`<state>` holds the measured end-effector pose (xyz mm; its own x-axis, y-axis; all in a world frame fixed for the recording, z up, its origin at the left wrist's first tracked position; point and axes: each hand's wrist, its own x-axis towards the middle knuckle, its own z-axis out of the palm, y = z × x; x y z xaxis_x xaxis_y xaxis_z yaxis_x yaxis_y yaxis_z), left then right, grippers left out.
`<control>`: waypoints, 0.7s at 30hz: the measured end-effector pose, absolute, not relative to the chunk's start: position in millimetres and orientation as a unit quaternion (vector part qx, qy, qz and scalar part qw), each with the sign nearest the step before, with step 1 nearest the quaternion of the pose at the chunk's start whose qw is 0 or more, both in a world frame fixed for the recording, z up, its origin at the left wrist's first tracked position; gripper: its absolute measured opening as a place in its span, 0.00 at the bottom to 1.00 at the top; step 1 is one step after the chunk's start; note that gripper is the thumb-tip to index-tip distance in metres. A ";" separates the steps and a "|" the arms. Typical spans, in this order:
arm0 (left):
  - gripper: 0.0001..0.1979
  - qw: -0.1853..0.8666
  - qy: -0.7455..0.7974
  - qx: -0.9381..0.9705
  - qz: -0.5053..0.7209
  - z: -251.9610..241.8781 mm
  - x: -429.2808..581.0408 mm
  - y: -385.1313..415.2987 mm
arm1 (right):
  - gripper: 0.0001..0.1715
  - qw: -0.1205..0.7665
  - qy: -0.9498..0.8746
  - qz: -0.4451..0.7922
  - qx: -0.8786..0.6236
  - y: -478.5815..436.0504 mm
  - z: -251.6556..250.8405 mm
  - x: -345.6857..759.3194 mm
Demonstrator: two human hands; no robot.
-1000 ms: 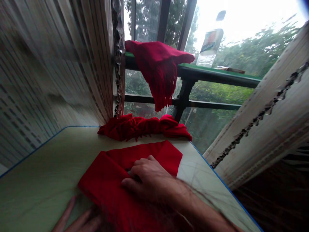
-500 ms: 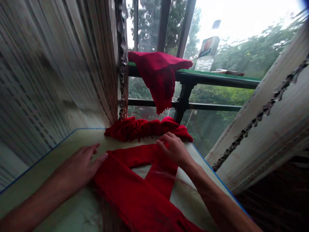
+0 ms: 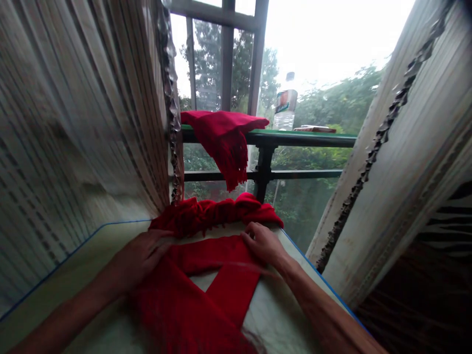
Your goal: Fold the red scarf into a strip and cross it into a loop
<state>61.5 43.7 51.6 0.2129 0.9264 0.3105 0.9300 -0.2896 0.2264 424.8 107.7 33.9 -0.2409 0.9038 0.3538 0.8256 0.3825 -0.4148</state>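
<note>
A plastic water bottle [image 3: 285, 105] stands on the green-topped window rail [image 3: 306, 139], upper centre of the frame (its colored label [image 3: 285, 101] is too small to read). A flat red scarf [image 3: 224, 263] lies on the pale table [image 3: 283, 309] at bottom centre, its folded bands crossing to leave a small triangle of tabletop showing. A bunched red scarf [image 3: 216, 214] runs along the table's far edge, just above it, and a fringed red scarf [image 3: 221, 137] hangs over the rail.

The left hand [image 3: 138, 258] lies open and flat, fingers spread, across the flat scarf's upper left, its fingertips reaching the bunched scarf. The right hand [image 3: 263, 244] rests on the flat scarf's upper right edge, fingers lightly curved, not clenched, and grasping nothing.
</note>
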 end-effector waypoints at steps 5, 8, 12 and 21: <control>0.28 -0.018 -0.518 -0.846 -0.125 11.4 53.2 53.1 | 0.10 0.257 -0.791 0.057 -0.552 105.8 35.1 424.3; 0.28 -0.016 -0.517 -0.849 -0.109 5.5 47.3 55.8 | 0.10 0.251 -0.800 0.050 -0.543 101.7 36.1 419.8; 0.28 -0.037 -0.526 -0.837 -0.149 11.3 47.1 50.8 | 0.11 0.258 -0.813 0.030 -0.521 99.3 37.1 412.3; 0.25 -0.096 -0.551 -0.785 -0.266 22.9 58.0 39.5 | 0.18 0.466 -0.807 -0.014 -0.363 47.0 68.8 390.5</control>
